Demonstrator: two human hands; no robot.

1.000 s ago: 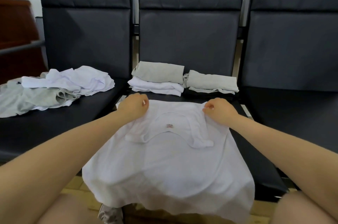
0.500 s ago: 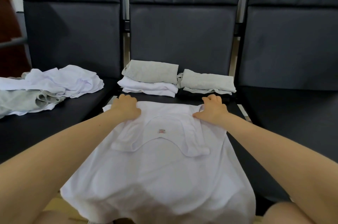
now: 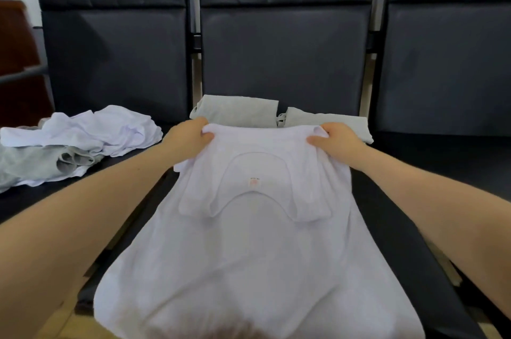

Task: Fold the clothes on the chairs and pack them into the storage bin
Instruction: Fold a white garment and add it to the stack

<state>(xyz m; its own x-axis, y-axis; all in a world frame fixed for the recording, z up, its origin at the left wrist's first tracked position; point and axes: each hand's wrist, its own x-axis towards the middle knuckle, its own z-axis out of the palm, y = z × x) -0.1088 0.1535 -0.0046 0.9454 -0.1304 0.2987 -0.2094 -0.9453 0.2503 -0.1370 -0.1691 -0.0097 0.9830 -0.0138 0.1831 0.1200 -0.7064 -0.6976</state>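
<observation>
Up close, the left hand [image 3: 189, 136] is pinching the far-left corner of a white undershirt [image 3: 257, 241], fingers curled shut over the cloth, while the right hand [image 3: 336, 140] is gripping the far-right corner in the same way. Both hands are holding that far edge raised, so the shirt is sloping down toward the near side, where its hem is hanging over the front of the middle chair [image 3: 282, 56]. A small label [image 3: 253, 181] is showing at the neckline, which is facing up.

Just beyond the hands, two piles of folded clothes [image 3: 240, 110] are sitting side by side at the back of the same seat, grey pieces on top; the raised shirt edge is hiding their lower parts. On the left chair [image 3: 116, 62], a loose heap of unfolded clothes [image 3: 83, 134], white over grey, is lying well apart from the shirt. The right chair [image 3: 448, 67] is standing alongside.
</observation>
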